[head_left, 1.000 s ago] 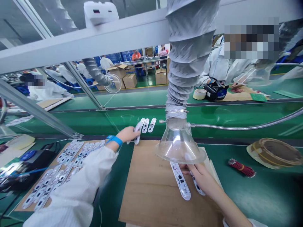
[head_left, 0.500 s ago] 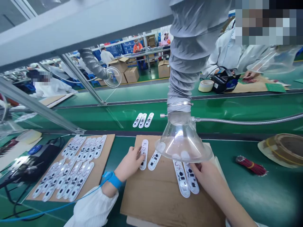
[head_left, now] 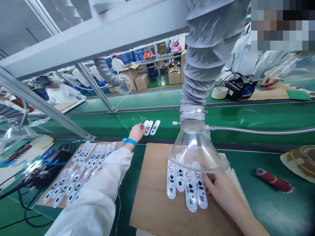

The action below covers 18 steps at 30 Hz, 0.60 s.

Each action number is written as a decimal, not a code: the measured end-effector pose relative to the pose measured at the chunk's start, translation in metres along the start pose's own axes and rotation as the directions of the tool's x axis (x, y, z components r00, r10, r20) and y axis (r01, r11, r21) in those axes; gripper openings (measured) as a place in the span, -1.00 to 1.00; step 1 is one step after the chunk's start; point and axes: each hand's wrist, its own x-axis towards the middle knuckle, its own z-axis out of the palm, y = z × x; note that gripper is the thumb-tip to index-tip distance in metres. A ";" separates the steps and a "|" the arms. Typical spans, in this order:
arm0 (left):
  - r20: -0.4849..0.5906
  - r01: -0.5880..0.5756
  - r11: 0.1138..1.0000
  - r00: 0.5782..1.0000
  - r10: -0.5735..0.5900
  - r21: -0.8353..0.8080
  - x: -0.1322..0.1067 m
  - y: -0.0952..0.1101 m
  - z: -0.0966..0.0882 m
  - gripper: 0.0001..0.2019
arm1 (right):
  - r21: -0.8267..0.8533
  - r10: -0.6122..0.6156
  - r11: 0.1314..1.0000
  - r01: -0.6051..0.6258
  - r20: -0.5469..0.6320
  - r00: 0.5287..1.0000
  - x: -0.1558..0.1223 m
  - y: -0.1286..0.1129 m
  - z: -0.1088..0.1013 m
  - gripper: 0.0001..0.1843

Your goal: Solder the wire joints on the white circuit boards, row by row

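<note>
My left hand (head_left: 136, 132) reaches out over the green conveyor belt (head_left: 221, 119), its fingers touching the leftmost of three white circuit strips (head_left: 151, 127) lying there. Whether it grips one I cannot make out. A blue wrist strap (head_left: 129, 141) circles that wrist. My right hand (head_left: 220, 190) rests with curled fingers on the cardboard sheet (head_left: 157, 200), touching the rightmost of several white circuit strips (head_left: 186, 185) laid side by side. A clear fume hood (head_left: 197, 152) hangs just above them.
Many more white strips (head_left: 78, 173) lie in rows on a second cardboard at the left. A soldering station (head_left: 46, 165) with cables sits far left. A red wire bundle (head_left: 274, 180) and a tape roll (head_left: 301, 162) lie right. Other workers stand across the belt.
My left hand left the strips on the cardboard and stretched forward to the three strips on the belt. The strips under the hood now lie together in a row.
</note>
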 end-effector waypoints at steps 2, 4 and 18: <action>-0.028 0.082 0.995 0.996 -0.081 0.050 0.034 -0.003 0.001 -0.56 | -0.021 -0.026 0.999 0.026 -0.017 1.000 0.000 0.000 0.001 -0.54; -0.035 0.159 0.983 0.987 -0.156 0.090 0.052 -0.005 0.012 -0.47 | -0.018 -0.015 1.000 0.015 -0.005 1.000 0.000 0.000 0.002 -0.53; 0.089 0.222 0.940 0.964 -0.252 0.259 0.101 -0.026 0.007 -0.55 | -0.059 -0.035 0.998 0.033 -0.034 0.999 0.008 0.008 0.007 -0.48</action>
